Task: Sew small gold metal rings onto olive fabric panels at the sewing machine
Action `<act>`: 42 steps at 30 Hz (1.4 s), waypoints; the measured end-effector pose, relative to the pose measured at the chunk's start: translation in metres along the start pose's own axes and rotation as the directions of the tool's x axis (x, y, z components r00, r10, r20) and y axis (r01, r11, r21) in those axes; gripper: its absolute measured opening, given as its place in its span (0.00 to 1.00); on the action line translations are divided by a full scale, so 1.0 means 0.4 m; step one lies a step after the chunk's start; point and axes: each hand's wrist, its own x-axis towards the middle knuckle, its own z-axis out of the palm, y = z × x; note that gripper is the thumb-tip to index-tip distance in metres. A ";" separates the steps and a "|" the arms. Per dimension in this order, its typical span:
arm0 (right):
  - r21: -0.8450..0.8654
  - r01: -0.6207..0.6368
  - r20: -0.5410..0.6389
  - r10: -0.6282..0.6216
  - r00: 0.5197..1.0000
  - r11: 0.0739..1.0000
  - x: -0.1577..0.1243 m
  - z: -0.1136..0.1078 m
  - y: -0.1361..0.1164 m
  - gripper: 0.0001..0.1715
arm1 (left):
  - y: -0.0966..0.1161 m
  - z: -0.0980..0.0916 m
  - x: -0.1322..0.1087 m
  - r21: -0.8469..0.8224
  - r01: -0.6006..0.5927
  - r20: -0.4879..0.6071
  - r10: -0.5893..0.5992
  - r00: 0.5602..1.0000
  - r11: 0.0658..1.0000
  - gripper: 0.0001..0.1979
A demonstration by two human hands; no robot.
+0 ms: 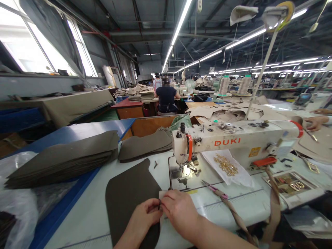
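Note:
My left hand [144, 218] and my right hand [181, 211] meet at the front of the sewing table. Both have their fingertips pinched together around a small dark strip [159, 204], mostly hidden by the fingers. A dark brown-grey cut panel [131, 192] lies flat beneath my left hand. Some of a pale piece [162, 194] shows just behind the fingertips. Beyond my right hand stands the white sewing machine [204, 141], its needle area lit. Scissors [216, 190] with pink on the handles rest to the right, against a beige strap [233, 211].
Stacks of dark panels [70, 159] lie at the left and behind. A white sheet [242, 176] holds many gold metal rings [225, 165] against the machine. A tray [293, 185] with gold buckles is at right. Another person's hand [315, 122] works at far right; a seated person [166, 95] is ahead.

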 end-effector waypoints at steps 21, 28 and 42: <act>0.373 -0.263 0.069 0.256 0.964 0.890 0.011 -0.031 0.003 0.10 | 0.008 0.007 -0.020 -0.090 0.048 -0.046 -0.052 0.998 0.995 0.12; 0.439 -0.338 0.106 0.326 0.940 0.833 0.011 -0.019 0.013 0.10 | -0.003 0.010 -0.014 -0.088 0.079 -0.071 -0.086 0.994 0.993 0.10; 0.123 -0.242 0.243 0.207 0.948 0.963 0.046 -0.092 -0.006 0.06 | 0.007 0.019 -0.019 -0.044 0.027 -0.099 -0.031 0.995 0.999 0.09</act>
